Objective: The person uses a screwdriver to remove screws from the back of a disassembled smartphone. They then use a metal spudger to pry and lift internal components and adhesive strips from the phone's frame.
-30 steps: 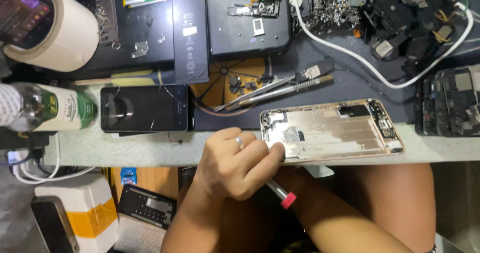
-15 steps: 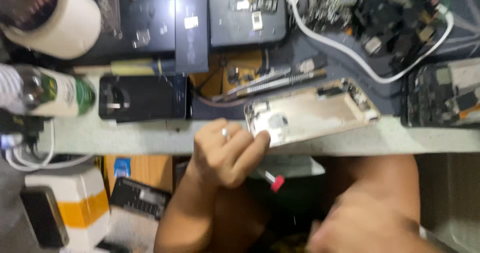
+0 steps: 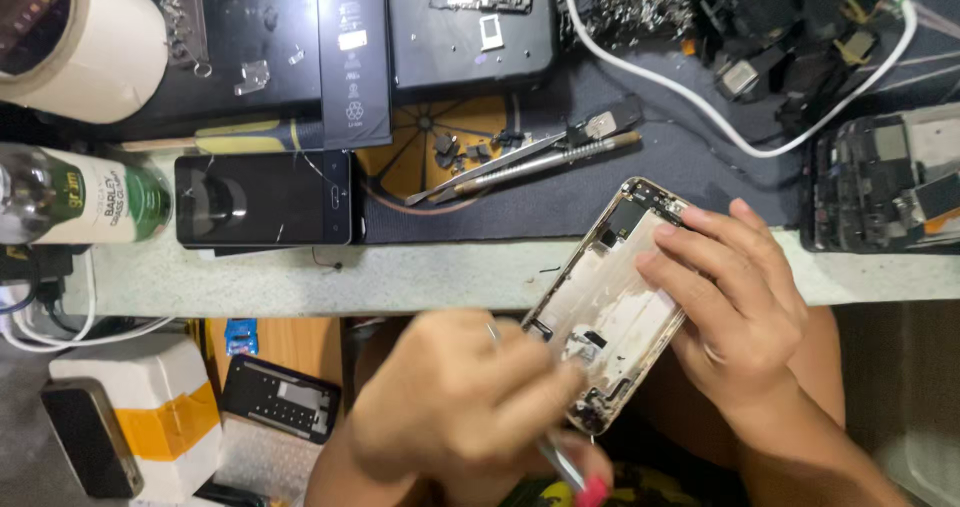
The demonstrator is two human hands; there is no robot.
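Note:
A gold phone housing [image 3: 610, 297], opened and showing its inner parts, is tilted over the front edge of the workbench [image 3: 400, 277]. My right hand [image 3: 735, 307] holds it by its right side, fingers spread over the upper end. My left hand [image 3: 450, 407], blurred, is closed around a thin screwdriver with a pink end [image 3: 580, 482]. The tool's tip is near the lower end of the housing and is hidden behind my fingers.
On the bench lie a black phone with a cracked screen [image 3: 262, 199], a green-labelled bottle [image 3: 80, 197], a large tape roll [image 3: 85, 47], metal tweezers [image 3: 520, 162], a white cable [image 3: 700, 117] and a stripped phone [image 3: 885, 182]. A white foam box [image 3: 140, 417] sits below left.
The housing has come off the bench edge and is tilted toward me. My right hand has come into view and taken hold of it. My left hand has dropped lower with the screwdriver.

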